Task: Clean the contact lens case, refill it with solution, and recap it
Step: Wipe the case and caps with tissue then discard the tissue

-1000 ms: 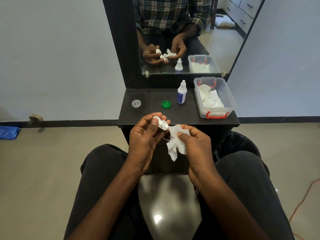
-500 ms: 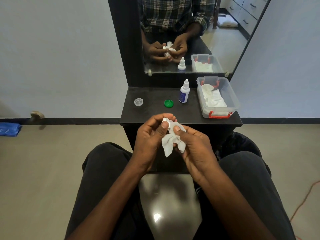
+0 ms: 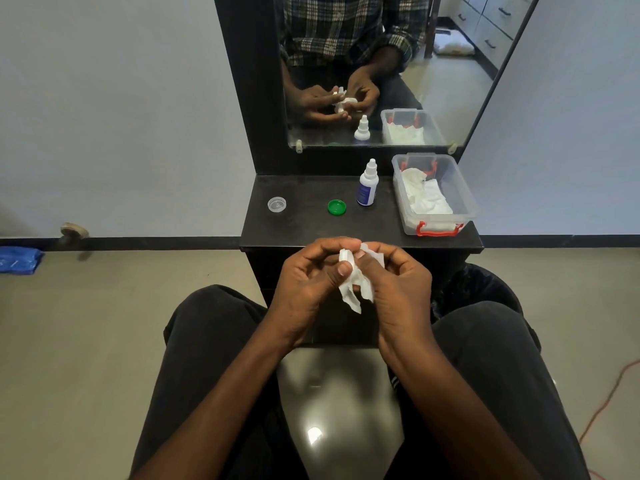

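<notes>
My left hand (image 3: 310, 277) grips the white contact lens case (image 3: 346, 257) between thumb and fingers, just in front of the shelf edge. My right hand (image 3: 398, 282) pinches a white tissue (image 3: 356, 292) against the case; the tissue's loose end hangs down between both hands. Most of the case is hidden by fingers and tissue. On the black shelf (image 3: 311, 226) lie a clear cap (image 3: 277, 204) at the left and a green cap (image 3: 337, 207) in the middle. Next to the green cap stands the white solution bottle (image 3: 367, 183), capped and upright.
A clear plastic box (image 3: 462, 199) with red latches holds white tissues at the shelf's right end. A mirror (image 3: 450, 81) rises behind the shelf and reflects the hands. My knees flank the cabinet. A blue item (image 3: 19, 259) lies on the floor at the left.
The hands closed together, bringing the tissue against the case; the tissue now bunches between the fingers instead of hanging off the right hand alone.
</notes>
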